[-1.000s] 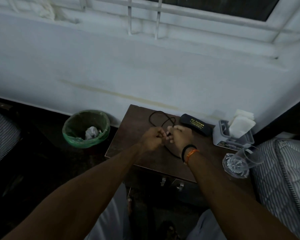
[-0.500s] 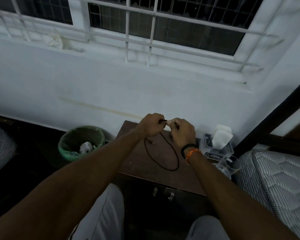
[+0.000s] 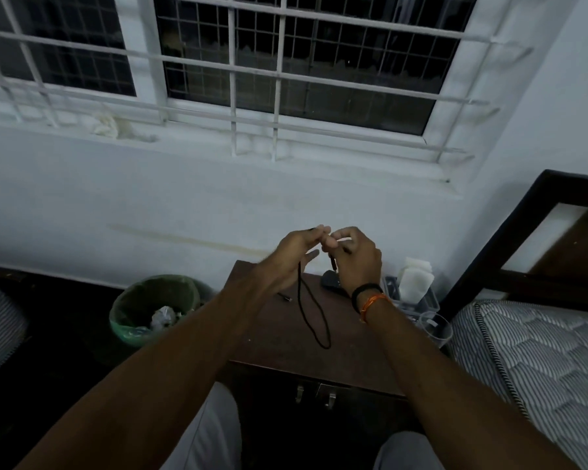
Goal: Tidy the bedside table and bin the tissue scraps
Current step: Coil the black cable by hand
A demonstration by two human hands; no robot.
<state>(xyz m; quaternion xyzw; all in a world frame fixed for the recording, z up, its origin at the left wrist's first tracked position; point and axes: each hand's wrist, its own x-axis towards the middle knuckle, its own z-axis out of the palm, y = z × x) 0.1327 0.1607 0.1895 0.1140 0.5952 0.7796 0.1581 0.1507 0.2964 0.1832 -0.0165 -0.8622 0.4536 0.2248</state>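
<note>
A thin black cable hangs in a loop from both my hands, above the dark wooden bedside table. My left hand pinches one part of the cable between thumb and fingers. My right hand grips another part close beside it, fingertips almost touching. One plug end dangles near the table top. A green-lined bin stands on the floor to the table's left, with crumpled tissue inside.
On the table's back right sit a black spectacle case, a grey holder with white tissues, and a clear glass. A striped mattress lies at the right, under a dark headboard. A barred window is above.
Both hands have lifted the cable off the table and raised it, so the loop now hangs free. The view has tilted up toward the window.
</note>
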